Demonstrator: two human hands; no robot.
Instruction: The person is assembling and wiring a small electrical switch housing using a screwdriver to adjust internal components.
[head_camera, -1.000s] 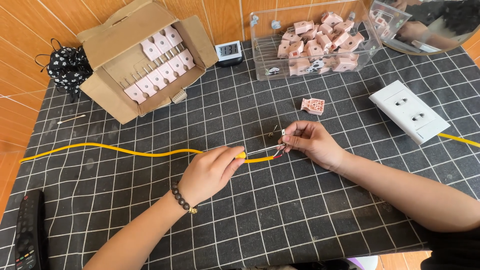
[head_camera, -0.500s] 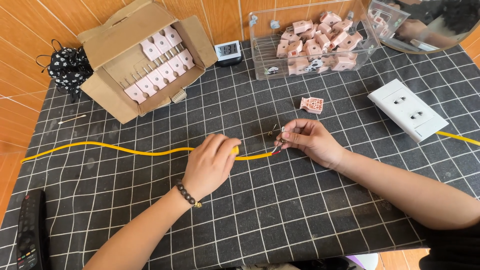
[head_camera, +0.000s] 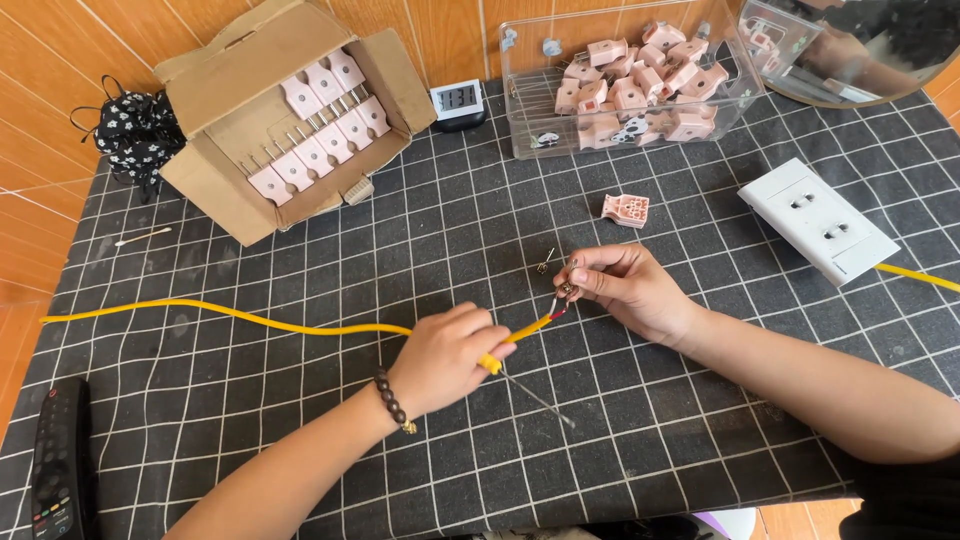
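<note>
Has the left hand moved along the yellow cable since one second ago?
Hardly. The left hand grips the yellow cable near its stripped end, at about the same spot on the grid mat, with the right hand close by.

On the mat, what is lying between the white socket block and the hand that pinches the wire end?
In the head view, only bare black grid mat lies between the white socket block and the right hand. The loose pink plug piece sits above that stretch, not in it.
</note>
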